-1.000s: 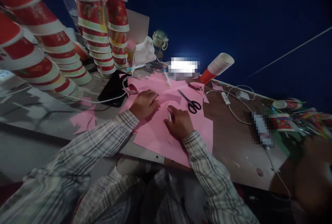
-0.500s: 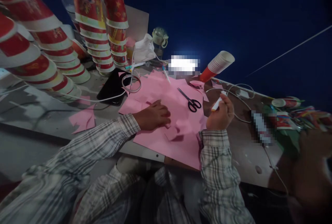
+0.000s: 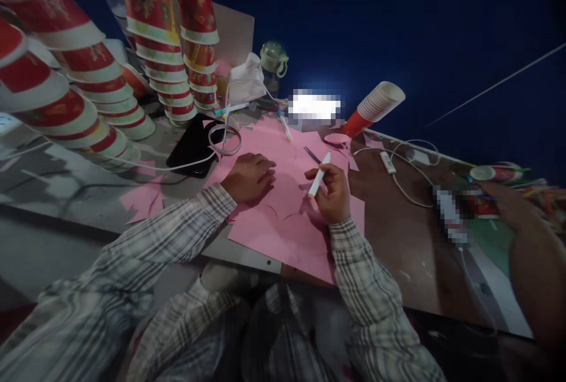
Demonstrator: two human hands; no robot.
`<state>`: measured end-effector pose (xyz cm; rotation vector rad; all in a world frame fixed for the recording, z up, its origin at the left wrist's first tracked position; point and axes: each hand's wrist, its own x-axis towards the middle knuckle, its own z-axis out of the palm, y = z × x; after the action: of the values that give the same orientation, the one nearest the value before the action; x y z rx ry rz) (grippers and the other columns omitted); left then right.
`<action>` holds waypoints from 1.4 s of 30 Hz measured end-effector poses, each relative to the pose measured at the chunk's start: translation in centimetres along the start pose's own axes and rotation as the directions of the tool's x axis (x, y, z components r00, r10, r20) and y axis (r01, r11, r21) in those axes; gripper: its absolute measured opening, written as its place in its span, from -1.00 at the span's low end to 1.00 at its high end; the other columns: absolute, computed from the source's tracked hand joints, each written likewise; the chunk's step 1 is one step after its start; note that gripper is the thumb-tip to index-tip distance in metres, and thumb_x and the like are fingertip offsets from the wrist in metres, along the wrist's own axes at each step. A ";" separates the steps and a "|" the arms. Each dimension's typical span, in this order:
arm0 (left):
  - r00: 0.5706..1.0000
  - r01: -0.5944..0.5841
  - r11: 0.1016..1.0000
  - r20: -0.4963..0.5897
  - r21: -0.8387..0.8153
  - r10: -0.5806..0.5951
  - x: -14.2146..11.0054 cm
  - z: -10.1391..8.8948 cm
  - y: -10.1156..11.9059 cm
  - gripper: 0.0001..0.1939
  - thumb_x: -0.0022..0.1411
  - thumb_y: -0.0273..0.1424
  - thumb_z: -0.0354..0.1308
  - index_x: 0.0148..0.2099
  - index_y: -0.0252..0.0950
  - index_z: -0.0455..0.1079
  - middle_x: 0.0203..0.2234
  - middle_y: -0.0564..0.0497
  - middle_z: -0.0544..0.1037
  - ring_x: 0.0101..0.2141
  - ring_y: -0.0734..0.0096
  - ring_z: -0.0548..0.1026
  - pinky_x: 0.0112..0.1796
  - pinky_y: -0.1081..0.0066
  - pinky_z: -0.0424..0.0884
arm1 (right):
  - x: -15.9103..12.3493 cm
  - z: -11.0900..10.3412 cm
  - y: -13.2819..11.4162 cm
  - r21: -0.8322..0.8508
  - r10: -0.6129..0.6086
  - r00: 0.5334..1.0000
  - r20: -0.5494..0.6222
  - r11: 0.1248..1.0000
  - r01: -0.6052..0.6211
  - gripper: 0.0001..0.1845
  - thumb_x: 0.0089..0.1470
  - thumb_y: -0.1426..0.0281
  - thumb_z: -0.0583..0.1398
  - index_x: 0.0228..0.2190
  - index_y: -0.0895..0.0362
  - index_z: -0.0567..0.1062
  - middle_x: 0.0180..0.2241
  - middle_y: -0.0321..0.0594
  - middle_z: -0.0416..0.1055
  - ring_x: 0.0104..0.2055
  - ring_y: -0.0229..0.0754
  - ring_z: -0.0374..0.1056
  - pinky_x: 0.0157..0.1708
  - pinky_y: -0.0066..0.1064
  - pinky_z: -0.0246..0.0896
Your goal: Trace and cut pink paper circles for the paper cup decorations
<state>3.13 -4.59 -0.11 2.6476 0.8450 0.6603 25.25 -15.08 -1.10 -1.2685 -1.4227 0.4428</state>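
Note:
A large pink paper sheet (image 3: 283, 234) lies on the table in front of me. My left hand (image 3: 248, 175) rests on it with the fingers curled down, pressing the paper. My right hand (image 3: 331, 193) is closed round a white marker pen (image 3: 319, 174), held slanted above the sheet with its tip pointing down-left. Black scissors (image 3: 312, 154) lie on the pink paper just behind my right hand, partly hidden by it. Both sleeves are plaid.
Tall stacks of red paper cups (image 3: 163, 46) stand at the back left, a tipped stack of red cups (image 3: 374, 108) at the back. A black phone (image 3: 192, 143), white cables (image 3: 398, 170), pink scraps (image 3: 144, 199) and another person's arm (image 3: 526, 234) at right.
My right hand came back from the right, over the cable, to above the pink sheet with the pen. My left hand shifted slightly back on the paper.

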 end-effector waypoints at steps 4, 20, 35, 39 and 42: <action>0.997 -0.042 0.999 0.062 -0.016 0.043 -0.4 0.4 -0.1 -0.50 0.27 -0.06 0.13 0.10 -0.29 0.41 -0.03 -0.17 0.52 -0.01 0.08 0.43 0.09 0.05 0.28 | -0.3 0.7 0.0 -0.095 -0.035 0.999 0.009 0.995 0.035 -0.64 0.08 0.31 0.22 -0.08 0.05 0.28 -0.26 -0.19 0.49 -0.24 -0.14 0.48 -0.15 -0.14 0.43; 0.945 0.011 1.000 0.328 0.011 -0.014 -0.7 -0.2 0.5 -0.23 0.15 -0.07 0.26 0.32 -0.24 0.19 0.28 -0.17 0.29 0.32 -0.27 0.02 0.26 -0.28 -0.22 | -0.6 1.0 -0.3 -0.236 0.160 0.963 0.218 0.966 -0.107 -0.72 0.15 0.35 0.17 -0.07 0.06 0.34 -0.12 -0.08 0.47 -0.15 -0.06 0.45 -0.13 -0.14 0.40; 0.950 0.182 0.797 -0.105 -0.577 -0.293 0.4 -0.9 -0.3 -0.77 0.35 -0.40 -0.07 -0.10 -0.26 0.41 -0.49 0.09 0.45 -0.45 0.49 0.42 -0.34 0.45 0.39 | -0.6 0.9 -0.1 -0.206 0.196 0.948 0.251 0.968 -0.145 -0.69 0.14 0.40 0.15 -0.05 0.08 0.35 -0.07 -0.04 0.47 -0.12 -0.05 0.46 -0.16 -0.18 0.41; 0.937 0.206 0.738 -0.088 -0.642 -0.338 0.4 -0.6 0.1 -0.80 0.32 -0.34 0.01 -0.13 -0.28 0.42 -0.57 0.15 0.35 -0.54 0.52 0.33 -0.45 0.49 0.32 | -0.7 1.0 -0.1 -0.189 0.201 0.949 0.242 0.969 -0.157 -0.69 0.14 0.40 0.15 -0.05 0.07 0.35 -0.09 -0.06 0.47 -0.13 -0.07 0.46 -0.16 -0.19 0.42; 0.940 0.190 0.767 -0.112 -0.613 -0.322 0.4 -0.6 0.2 -0.81 0.28 -0.31 0.09 -0.19 -0.29 0.46 -0.49 0.09 0.46 -0.47 0.50 0.39 -0.38 0.48 0.35 | -0.7 1.1 -0.3 -0.172 0.228 0.944 0.238 0.966 -0.190 -0.69 0.12 0.40 0.16 -0.06 0.07 0.36 -0.11 -0.07 0.48 -0.14 -0.08 0.46 -0.21 -0.23 0.44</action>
<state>3.20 -4.39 0.60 1.8757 0.8595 0.9592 24.01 -15.40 -1.57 -1.5347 -1.5638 0.6765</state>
